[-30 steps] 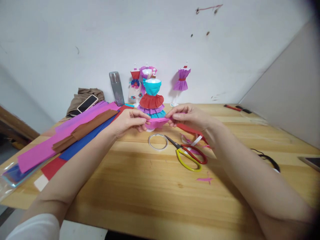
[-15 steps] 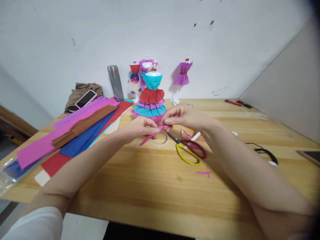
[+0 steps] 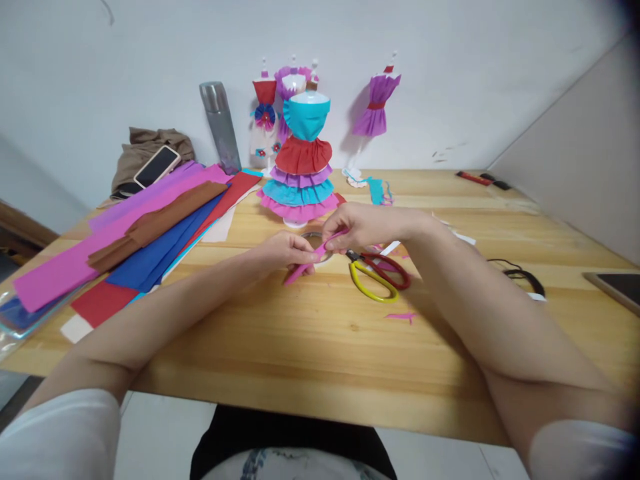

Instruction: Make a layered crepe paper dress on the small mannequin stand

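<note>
Between my two hands, above the table, is a narrow pink crepe paper strip (image 3: 299, 273). My left hand (image 3: 290, 252) pinches it near its middle, with one end sticking out below the fingers. My right hand (image 3: 350, 230) grips the other part, fingertips close to the left ones. A roll of tape (image 3: 313, 235) lies just behind the fingers, partly covered. Scissors with one yellow and one red handle (image 3: 373, 283) rest to the right, blades partly hidden by my right hand. Behind stands a small dress form (image 3: 303, 157) in a tiered turquoise, red, purple and pink paper dress.
Folded coloured paper (image 3: 150, 233) is heaped at left, beside a phone (image 3: 157, 167) and brown cloth (image 3: 133, 153). A grey flask (image 3: 221, 127) and other dressed forms, including a purple one (image 3: 373, 107), stand by the wall. Pink scraps (image 3: 401, 316) and a black cord (image 3: 530, 280) lie right.
The camera view has tilted down, so the table things sit higher in the picture. Both hands keep their pinch on the pink strip, and the right wrist has turned slightly.
</note>
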Available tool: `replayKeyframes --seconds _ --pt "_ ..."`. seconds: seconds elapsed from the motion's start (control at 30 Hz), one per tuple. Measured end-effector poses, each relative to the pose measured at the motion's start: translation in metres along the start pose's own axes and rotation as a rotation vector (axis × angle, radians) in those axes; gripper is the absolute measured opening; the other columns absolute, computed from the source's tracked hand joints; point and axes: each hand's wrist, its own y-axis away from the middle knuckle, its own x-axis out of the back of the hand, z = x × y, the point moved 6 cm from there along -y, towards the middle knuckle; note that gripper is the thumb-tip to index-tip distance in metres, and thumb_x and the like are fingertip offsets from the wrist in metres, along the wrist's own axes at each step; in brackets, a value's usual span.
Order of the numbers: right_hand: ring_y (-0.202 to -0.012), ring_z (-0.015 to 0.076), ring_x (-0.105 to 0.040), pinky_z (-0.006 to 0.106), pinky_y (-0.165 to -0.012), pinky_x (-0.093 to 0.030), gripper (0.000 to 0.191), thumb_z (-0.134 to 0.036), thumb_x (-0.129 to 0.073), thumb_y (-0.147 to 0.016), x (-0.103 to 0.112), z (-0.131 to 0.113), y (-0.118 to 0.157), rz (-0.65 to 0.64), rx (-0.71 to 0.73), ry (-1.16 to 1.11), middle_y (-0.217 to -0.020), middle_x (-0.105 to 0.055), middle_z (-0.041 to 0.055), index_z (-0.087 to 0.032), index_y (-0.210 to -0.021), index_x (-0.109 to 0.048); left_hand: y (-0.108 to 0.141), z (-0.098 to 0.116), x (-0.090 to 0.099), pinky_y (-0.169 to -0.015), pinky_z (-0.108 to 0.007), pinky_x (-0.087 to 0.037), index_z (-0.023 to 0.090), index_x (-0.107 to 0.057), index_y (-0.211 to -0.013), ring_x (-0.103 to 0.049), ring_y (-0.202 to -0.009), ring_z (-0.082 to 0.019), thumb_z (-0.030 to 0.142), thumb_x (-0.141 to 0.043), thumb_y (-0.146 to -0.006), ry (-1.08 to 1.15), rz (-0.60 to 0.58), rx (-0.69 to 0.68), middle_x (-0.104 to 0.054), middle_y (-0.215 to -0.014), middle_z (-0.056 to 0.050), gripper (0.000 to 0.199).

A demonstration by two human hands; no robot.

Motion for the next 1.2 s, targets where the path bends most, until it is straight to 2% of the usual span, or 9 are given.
replayKeyframes --seconds 0.1,0.23,0.4,0.53,0.67,0.83,1.0,1.1,1.2 --pt "-0.052 0.0070 -0.047 0.023 -0.052 -0.033 0.016 -0.010 -0.071 -0.082 -0.002 -0.001 -0.003 -0.021 0.022 0.016 -0.055 -0.063 -0.0044 -0.016 -0.067 -0.075 -0.003 -0.006 0.001 -0.048 -0.020 -0.042 0.012 -0.073 -0.066 -0.056 -0.047 -0.009 0.037 -0.086 -0.075 0.021 0.012 -0.048 -0.069 -0.061 -0.004 0.029" --pt "-0.052 0.0067 -0.050 0.023 -0.055 -0.034 0.018 -0.009 -0.074 -0.079 0.001 0.000 -0.002 0.038 0.013 -0.059 -0.053 -0.064 -0.0037 -0.014 -0.062 -0.072 -0.003 -0.011 0.000 -0.044 -0.020 -0.036 0.014 -0.072 -0.066 -0.049 -0.042 -0.008 0.043 -0.085 -0.075 0.036 0.031 -0.081 -0.058 -0.049 0.001 0.033" --pt "-0.049 0.0060 -0.044 0.024 -0.054 -0.031 0.024 -0.014 -0.076 -0.079 0.012 0.005 0.000 0.104 -0.006 -0.038 -0.050 -0.059 -0.0046 -0.017 -0.056 -0.070 0.006 -0.003 0.000 -0.042 -0.019 -0.027 0.014 -0.070 -0.064 -0.041 -0.043 -0.005 0.041 -0.087 -0.072 0.001 0.074 -0.071 -0.053 -0.048 0.003 0.033" --pt "-0.052 0.0085 -0.047 0.025 -0.054 -0.033 0.022 -0.022 -0.078 -0.080 0.018 0.005 0.001 0.133 0.008 -0.009 -0.053 -0.059 -0.0034 -0.018 -0.060 -0.072 0.008 -0.002 -0.004 -0.042 -0.019 -0.022 0.015 -0.069 -0.064 -0.034 -0.043 -0.005 0.043 -0.089 -0.069 0.039 0.060 -0.065 -0.048 -0.046 0.005 0.036" --pt "-0.057 0.0104 -0.048 0.027 -0.058 -0.036 0.027 -0.032 -0.081 -0.081 0.029 0.005 0.005 0.261 0.023 -0.026 -0.055 -0.057 -0.0023 -0.018 -0.060 -0.070 0.004 -0.006 -0.006 -0.042 -0.020 -0.023 0.015 -0.067 -0.062 -0.035 -0.042 -0.004 0.041 -0.089 -0.068 0.054 0.050 -0.073 -0.051 -0.047 0.004 0.035" --pt "-0.061 0.0137 -0.056 0.029 -0.060 -0.045 0.027 -0.041 -0.083 -0.078 0.041 0.015 0.009 0.382 -0.022 -0.143 -0.061 -0.064 0.0023 -0.019 -0.066 -0.072 0.002 -0.009 -0.006 -0.042 -0.019 -0.023 0.014 -0.067 -0.063 -0.038 -0.042 -0.005 0.039 -0.087 -0.070 0.009 0.034 -0.067 -0.058 -0.049 0.001 0.033" --pt "-0.058 0.0160 -0.058 0.032 -0.057 -0.051 0.035 -0.050 -0.095 -0.062 0.043 0.018 0.008 0.439 0.024 -0.315 -0.060 -0.067 0.0027 -0.023 -0.067 -0.074 0.000 -0.011 -0.007 -0.042 -0.019 -0.023 0.015 -0.066 -0.061 -0.038 -0.042 -0.005 0.038 -0.085 -0.070 -0.035 0.030 -0.058 -0.058 -0.048 0.001 0.031" --pt "-0.058 0.0168 -0.060 0.033 -0.056 -0.053 0.035 -0.052 -0.095 -0.063 0.041 0.015 0.007 0.440 0.031 -0.330 -0.061 -0.068 0.0037 -0.024 -0.065 -0.074 0.003 -0.007 -0.008 -0.043 -0.020 -0.025 0.015 -0.072 -0.072 -0.039 -0.043 -0.006 0.042 -0.084 -0.071 -0.050 0.010 -0.082 -0.059 -0.052 0.002 0.030" --pt "-0.059 0.0162 -0.061 0.031 -0.056 -0.053 0.035 -0.054 -0.093 -0.067 0.035 0.008 0.005 0.393 0.042 -0.307 -0.060 -0.068 0.0035 -0.024 -0.064 -0.073 0.009 0.004 -0.007 -0.045 -0.021 -0.025 0.015 -0.076 -0.086 -0.040 -0.046 -0.006 0.052 -0.080 -0.077 -0.029 0.024 -0.161 -0.056 -0.054 0.003 0.038"
